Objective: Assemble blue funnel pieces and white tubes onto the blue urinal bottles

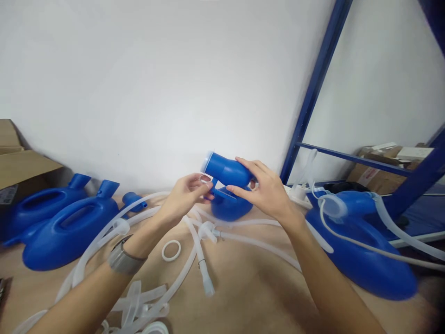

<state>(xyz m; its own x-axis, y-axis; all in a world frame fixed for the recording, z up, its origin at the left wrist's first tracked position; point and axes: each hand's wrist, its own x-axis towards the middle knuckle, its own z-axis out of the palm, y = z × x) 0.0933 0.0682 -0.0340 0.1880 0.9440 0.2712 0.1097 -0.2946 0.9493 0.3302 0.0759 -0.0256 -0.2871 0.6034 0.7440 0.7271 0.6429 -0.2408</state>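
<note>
Blue fitting (pixel 227 170): body within right hand's (pixel 262 185) grasp, pale rim beside left fingers (pixel 205 185).

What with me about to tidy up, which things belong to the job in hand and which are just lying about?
Likely in the job:
- blue fitting, in the right hand
- thin loop, at the left hand's fingertips
- probably the translucent tubes and blue handled bottles

Seemingly just lying about:
- left cardboard box
- right cardboard box
</note>
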